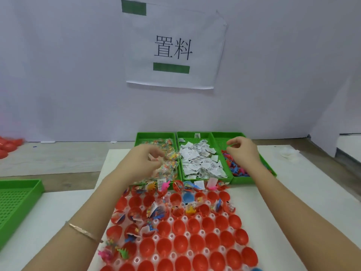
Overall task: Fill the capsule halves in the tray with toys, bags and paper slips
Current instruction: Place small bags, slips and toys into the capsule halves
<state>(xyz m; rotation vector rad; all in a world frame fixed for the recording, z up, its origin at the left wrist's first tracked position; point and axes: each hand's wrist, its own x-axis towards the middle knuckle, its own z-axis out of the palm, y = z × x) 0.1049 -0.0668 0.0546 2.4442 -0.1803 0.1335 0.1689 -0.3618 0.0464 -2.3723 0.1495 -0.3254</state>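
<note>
White table (304, 192), tray (187, 234) seemingly lengthwise away

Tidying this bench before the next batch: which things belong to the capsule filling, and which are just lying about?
In use: capsule tray, red capsule halves, bag bin, paper-slip bin, toy bin.
Lying about: spare green tray, red shells far left, wall sign, white wad.

Left hand (142, 163) blurred; grip on bags (168, 167) undeterminable. Capsule tray (187, 234) cut off at bottom edge. Print on paper slips (201, 161) too small to read.
</note>
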